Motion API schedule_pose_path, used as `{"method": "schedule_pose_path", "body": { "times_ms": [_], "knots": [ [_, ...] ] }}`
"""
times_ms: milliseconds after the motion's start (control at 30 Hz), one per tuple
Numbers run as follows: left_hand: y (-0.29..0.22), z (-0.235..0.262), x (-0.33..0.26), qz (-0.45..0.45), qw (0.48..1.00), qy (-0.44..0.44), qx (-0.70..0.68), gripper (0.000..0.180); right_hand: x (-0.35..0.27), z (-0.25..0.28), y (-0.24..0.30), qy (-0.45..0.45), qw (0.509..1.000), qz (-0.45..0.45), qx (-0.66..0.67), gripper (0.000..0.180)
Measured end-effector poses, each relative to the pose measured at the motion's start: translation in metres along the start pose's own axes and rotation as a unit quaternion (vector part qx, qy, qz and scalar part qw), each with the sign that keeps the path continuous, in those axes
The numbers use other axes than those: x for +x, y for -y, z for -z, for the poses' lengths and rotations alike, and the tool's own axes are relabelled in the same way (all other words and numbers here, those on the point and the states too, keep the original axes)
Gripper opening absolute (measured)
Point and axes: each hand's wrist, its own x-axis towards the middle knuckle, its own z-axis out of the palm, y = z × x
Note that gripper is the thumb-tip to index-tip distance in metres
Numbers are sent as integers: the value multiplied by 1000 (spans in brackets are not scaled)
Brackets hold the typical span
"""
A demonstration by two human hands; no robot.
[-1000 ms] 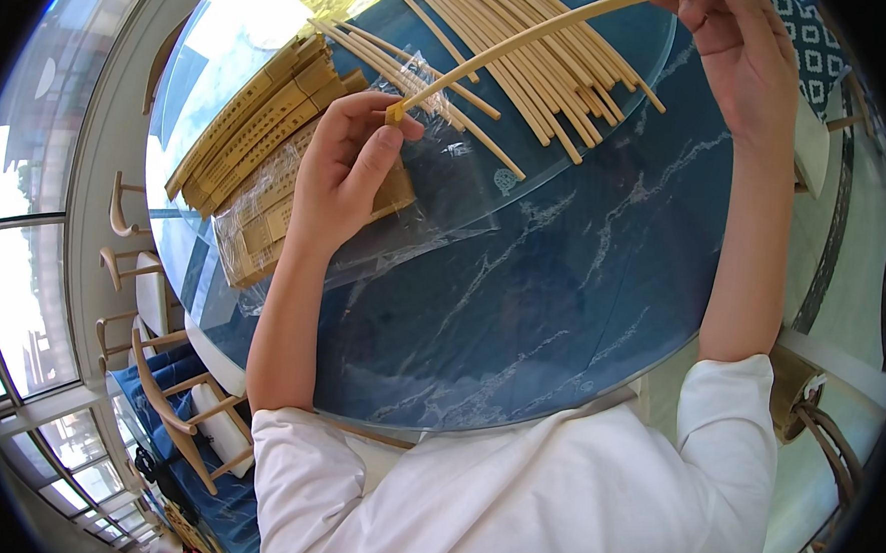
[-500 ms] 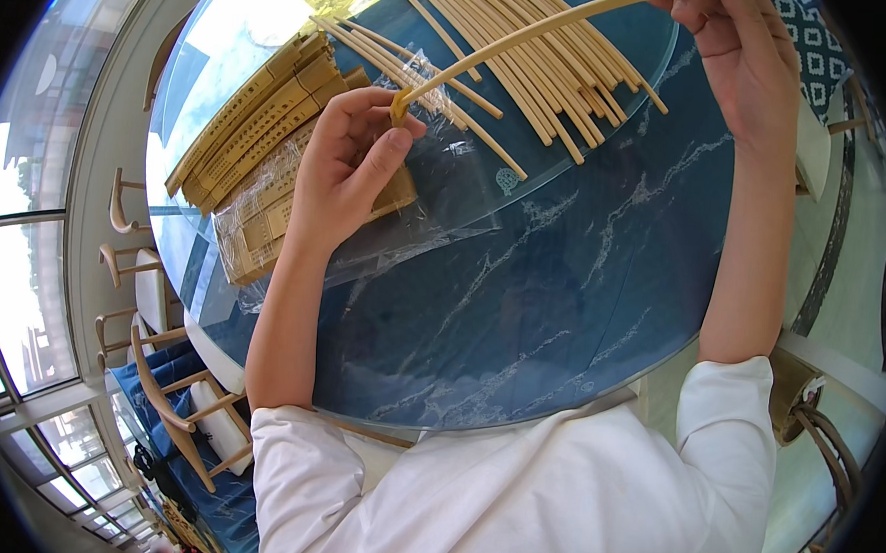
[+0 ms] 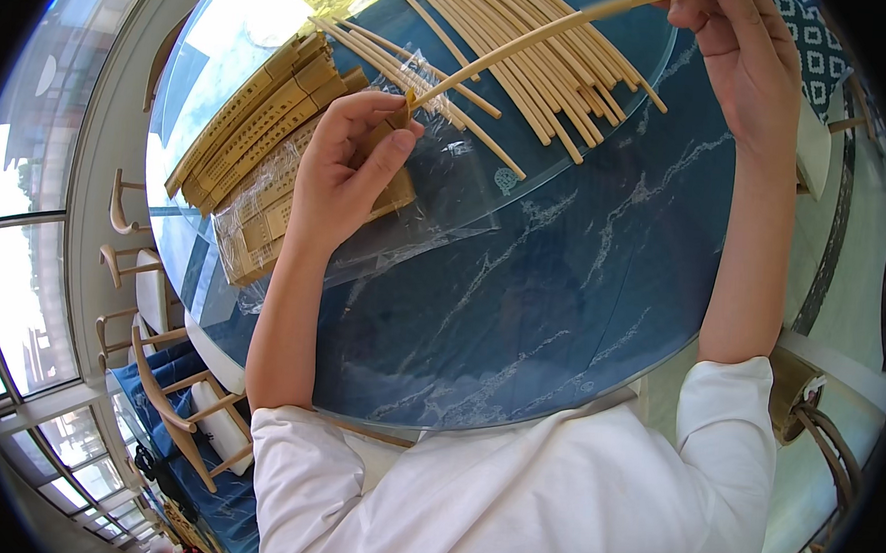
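Little has moved since a second ago: the long wooden strip (image 3: pixel 535 43) has kept its slant across the upper middle of the frame, and the left hand (image 3: pixel 343 171) has only turned its fingers a touch at the strip's lower end.

The left hand pinches that lower end between thumb and fingertips, together with a small tan wooden piece (image 3: pixel 399 114) right at the tip. The right hand (image 3: pixel 740 52), in the upper right of the frame, is closed on the strip's far end, so the strip is held up off the table (image 3: pixel 561 313) in a gentle bow.

By my judgement the work is at an early stage. Only this one strip is in hand, while the fan of matching strips (image 3: pixel 515 40) lies untouched at the top of the frame, and the flat slotted wooden sheets (image 3: pixel 246 116) lie stacked at upper left, some in clear plastic wrap (image 3: pixel 265 227).

The held strip looks pale, thin, smooth and springy.
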Motion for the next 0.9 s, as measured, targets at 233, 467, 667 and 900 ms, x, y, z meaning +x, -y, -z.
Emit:
{"method": "schedule_pose_path", "body": {
  "times_ms": [233, 467, 667, 900],
  "knots": [
    [-3, 2, 0, 10, 1000, -1, 6, 28, -3, -6, -2, -30, 999, -27, -4, 24],
    [-5, 7, 6, 23, 999, -16, 16, 25, -2, -5, -15, -34, 994, -55, 88, 23],
    [-27, 1, 13, 22, 1000, -14, 18, 26, 2, 1, -23, -25, 986, -79, 147, 22],
    [-45, -1, 31, 62, 997, 52, 17, 27, 4, 13, -29, -30, 975, -90, 200, 25]
  ]
}}
